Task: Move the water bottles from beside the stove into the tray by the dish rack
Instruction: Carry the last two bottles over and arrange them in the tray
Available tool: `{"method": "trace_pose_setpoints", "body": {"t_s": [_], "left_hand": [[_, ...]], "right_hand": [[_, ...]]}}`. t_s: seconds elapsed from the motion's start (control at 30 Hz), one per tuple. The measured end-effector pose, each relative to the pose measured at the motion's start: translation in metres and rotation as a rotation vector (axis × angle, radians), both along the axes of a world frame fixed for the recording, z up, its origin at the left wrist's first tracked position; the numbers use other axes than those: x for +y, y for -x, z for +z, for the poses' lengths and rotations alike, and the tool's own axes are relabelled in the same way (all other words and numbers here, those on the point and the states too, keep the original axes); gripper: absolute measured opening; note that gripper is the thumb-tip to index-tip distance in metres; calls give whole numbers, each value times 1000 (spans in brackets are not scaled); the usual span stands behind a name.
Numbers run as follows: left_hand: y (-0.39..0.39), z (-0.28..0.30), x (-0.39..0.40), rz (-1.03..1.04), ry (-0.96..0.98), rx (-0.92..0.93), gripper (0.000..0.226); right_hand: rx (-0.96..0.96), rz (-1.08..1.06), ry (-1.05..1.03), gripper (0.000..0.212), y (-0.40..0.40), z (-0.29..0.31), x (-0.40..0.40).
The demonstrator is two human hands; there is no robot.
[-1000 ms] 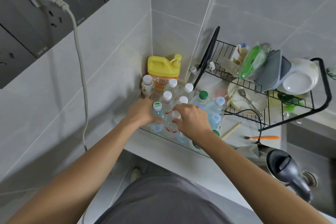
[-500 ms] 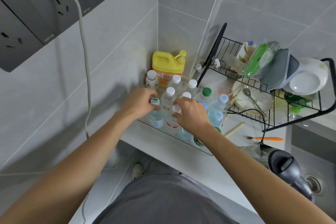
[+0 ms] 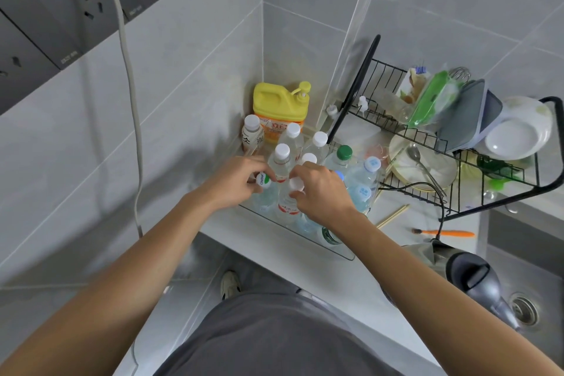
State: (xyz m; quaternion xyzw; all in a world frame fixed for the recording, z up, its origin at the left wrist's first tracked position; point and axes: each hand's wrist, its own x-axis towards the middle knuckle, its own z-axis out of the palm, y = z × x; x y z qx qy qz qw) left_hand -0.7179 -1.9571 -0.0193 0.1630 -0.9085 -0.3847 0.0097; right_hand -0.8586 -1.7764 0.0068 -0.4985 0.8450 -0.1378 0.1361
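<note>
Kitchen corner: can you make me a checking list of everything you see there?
Surface: pale grey countertop.
Job's things: clear plastic water bottles standing together in a clear tray.
Clutter: yellow plastic jug, black wire dish rack holding dishes, orange toothbrush, wooden chopsticks, dark kettle.
Grippers: left hand holds a green-and-white bottle cap; right hand holds a white cap.
Cables: grey cord plugged into wall socket.
Surroundings: grey tiled walls, sink.

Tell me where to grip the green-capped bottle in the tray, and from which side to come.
Pinch the green-capped bottle at its cap and neck, coming straight down from above. It stands upright in the clear tray, packed among other bottles, with the dish rack close behind, so its body looks hard to reach from the sides; only the top stands free.
</note>
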Motion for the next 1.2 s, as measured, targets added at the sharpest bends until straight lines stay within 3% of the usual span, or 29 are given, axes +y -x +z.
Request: {"method": "trace_pose_setpoints", "body": {"t_s": [0.3,0.63,1.2], "left_hand": [[5,3,1,20,151,-12,39],[9,-1,0,44,115,64,37],[15,3,-4,-30,115,22,33]], "right_hand": [[-57,21,67,28,2,-6,3],[-71,11,44,27,4,-7,5],[-84,-24,-36,31,2,3,-3]]}}
